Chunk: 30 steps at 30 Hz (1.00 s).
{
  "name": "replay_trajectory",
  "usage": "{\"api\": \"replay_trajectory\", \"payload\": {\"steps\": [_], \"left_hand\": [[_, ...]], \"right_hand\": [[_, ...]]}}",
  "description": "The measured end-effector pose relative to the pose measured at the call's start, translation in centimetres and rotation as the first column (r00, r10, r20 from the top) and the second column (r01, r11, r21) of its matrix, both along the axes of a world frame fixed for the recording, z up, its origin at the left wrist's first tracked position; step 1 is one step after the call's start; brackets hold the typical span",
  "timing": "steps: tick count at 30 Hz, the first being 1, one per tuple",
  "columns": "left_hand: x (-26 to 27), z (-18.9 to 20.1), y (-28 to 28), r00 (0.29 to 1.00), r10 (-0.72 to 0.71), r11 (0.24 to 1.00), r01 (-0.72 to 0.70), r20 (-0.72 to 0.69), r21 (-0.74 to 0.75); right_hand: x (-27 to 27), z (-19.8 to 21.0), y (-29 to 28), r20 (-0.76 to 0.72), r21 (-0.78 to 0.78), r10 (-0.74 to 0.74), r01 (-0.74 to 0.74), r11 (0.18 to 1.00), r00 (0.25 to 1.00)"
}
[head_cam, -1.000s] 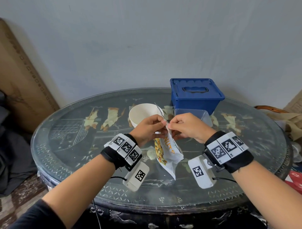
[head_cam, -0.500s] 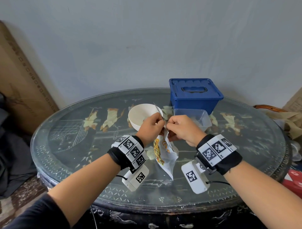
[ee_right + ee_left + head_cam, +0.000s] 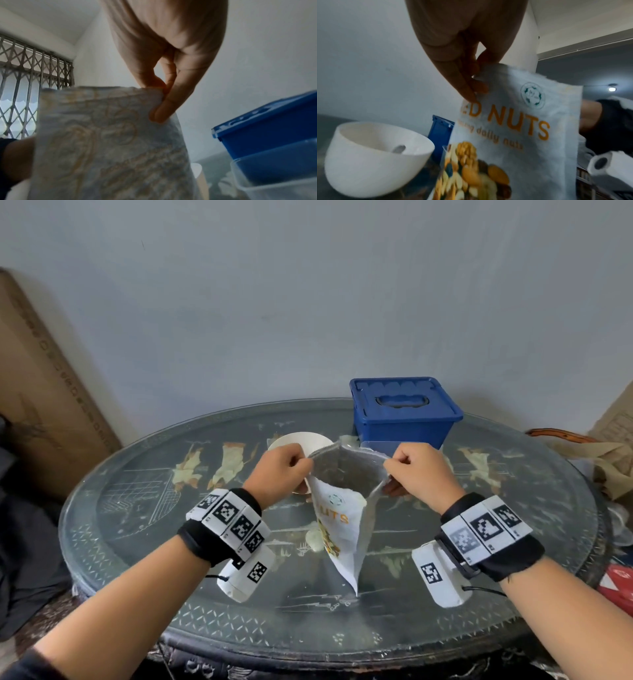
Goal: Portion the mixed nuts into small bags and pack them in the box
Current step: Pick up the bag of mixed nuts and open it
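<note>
Nut pouch [image 3: 342,529]: white printed packet, lettering "NUTS" in orange, picture of mixed nuts on the front. It is hanging above the round table [image 3: 137,508], mouth pulled wide, contents showing inside, bottom corner pointing down toward the tabletop.

Left hand [image 3: 279,470]: gripping, thumb and fingers [image 3: 467,86] pinching the pouch's left top edge.

Right hand [image 3: 416,474]: gripping, thumb and fingers [image 3: 164,106] pinching the pouch's right top edge.

White bowl [image 3: 291,440]: sitting on the table just behind the pouch, to its left; a spoon [image 3: 399,148] is lying inside it.

Blue box [image 3: 404,412]: standing behind the pouch and to its right, lid on, handle recess on top.

Clear plastic container [image 3: 274,175]: sitting between the pouch and the blue box, directly in front of the box; whether it is touching the box cannot be told.

Cardboard sheet [image 3: 41,392]: leaning against the wall, well left of the pouch.
</note>
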<state>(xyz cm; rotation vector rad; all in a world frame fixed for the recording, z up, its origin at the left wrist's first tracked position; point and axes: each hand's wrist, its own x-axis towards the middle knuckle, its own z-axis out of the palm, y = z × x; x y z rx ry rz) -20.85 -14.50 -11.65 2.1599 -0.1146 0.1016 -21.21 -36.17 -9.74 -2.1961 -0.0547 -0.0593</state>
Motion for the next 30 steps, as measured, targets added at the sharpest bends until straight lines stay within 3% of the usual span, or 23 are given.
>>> {"api": "replay_trajectory", "payload": {"steps": [3, 7, 10, 14, 18, 21, 25, 30], "left_hand": [[-0.1, 0.9, 1.4, 1.0, -0.022, 0.989, 0.022, -0.001, 0.148], [-0.1, 1.3, 1.1, 0.998, -0.069, 0.948, 0.068, -0.007, 0.312], [0.7, 1.8, 0.4, 0.996, -0.08, 0.931, 0.065, 0.027, 0.358], [2.4, 2.9, -1.3, 0.984, -0.177, 0.904, 0.156, 0.017, 0.397], [3.5, 3.6, -3.1, 0.981, -0.193, 0.83, 0.162, 0.002, 0.533], [3.2, 3.8, -3.7, 0.984, -0.168, 0.848, 0.115, 0.058, 0.517], [2.0, 4.0, -2.8, 0.988, -0.148, 0.859, 0.109, 0.04, 0.5], [-1.2, 3.2, -1.8, 0.991, -0.037, 0.998, 0.044, -0.132, 0.049]], "right_hand": [[0.4, 0.1, -0.9, -0.018, -0.079, -0.004, 0.002, 0.997, 1.0], [0.6, 0.1, -0.1, 0.065, -0.201, 0.002, 0.011, 0.98, 0.998], [0.6, 0.3, 0.5, 0.074, -0.251, -0.001, 0.02, 0.968, 0.997], [-0.8, 1.2, 0.9, -0.142, -0.352, 0.057, -0.104, 0.93, 0.988], [-2.1, 1.6, 1.0, -0.28, -0.253, 0.114, -0.188, 0.949, 0.953], [-1.8, 1.5, 1.1, -0.241, -0.199, 0.095, -0.145, 0.969, 0.966], [-0.5, 1.7, 1.2, -0.118, -0.366, 0.03, -0.071, 0.928, 0.993], [1.0, 3.0, 1.7, -0.077, -0.389, 0.058, -0.084, 0.918, 0.995]]}}
